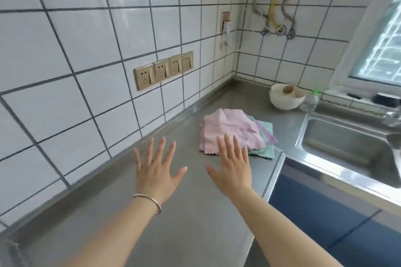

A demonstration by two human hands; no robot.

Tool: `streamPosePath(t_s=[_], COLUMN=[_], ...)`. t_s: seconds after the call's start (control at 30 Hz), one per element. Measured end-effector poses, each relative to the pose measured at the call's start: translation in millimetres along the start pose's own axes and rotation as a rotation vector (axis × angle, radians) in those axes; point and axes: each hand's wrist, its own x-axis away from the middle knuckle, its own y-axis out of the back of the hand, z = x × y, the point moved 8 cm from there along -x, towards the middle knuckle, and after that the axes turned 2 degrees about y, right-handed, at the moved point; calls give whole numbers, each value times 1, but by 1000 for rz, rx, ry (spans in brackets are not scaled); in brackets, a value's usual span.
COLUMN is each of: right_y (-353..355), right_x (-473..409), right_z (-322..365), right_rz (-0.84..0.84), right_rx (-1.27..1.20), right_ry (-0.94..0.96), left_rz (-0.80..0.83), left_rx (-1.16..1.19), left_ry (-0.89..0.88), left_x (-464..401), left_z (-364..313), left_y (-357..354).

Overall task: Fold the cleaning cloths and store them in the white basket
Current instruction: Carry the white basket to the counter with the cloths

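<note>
Both hands, left (pixel 155 171) and right (pixel 233 165), hover flat with fingers spread over the worktop (pixel 191 212); right fingertips overlap the pile of cleaning cloths (pixel 230 130).

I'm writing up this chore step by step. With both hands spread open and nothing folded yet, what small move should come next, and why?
Probably lower the right hand onto the pink cloth atop the pile and pinch its near edge. Both hands are open and hold nothing, the right hand's fingertips already overlap that cloth, and the left hand is over bare counter where it could be spread for folding.
</note>
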Motion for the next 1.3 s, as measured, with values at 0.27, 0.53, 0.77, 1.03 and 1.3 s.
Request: streamPosePath(t_s=[0.27, 0.53, 0.77, 1.03, 1.3], right_y=[55, 154, 259, 340, 395], right_x=[178, 431, 638, 814, 883], right_z=[-161, -289, -358, -489, -656], right_rz=[-44, -119, -218, -269, -262], right_rx=[205, 221, 361, 371, 377], right_ry=[-385, -773, -985, -1270, -1369], left_rz=[131, 44, -4, -39, 41], left_rx=[80, 194, 307, 373, 386], left_ry=[-424, -867, -1133, -1276, -1331], left_x=[82, 267, 450, 586, 636], left_z=[-200, -426, -583, -752, -948], left_y=[-6, 68, 143, 211, 226])
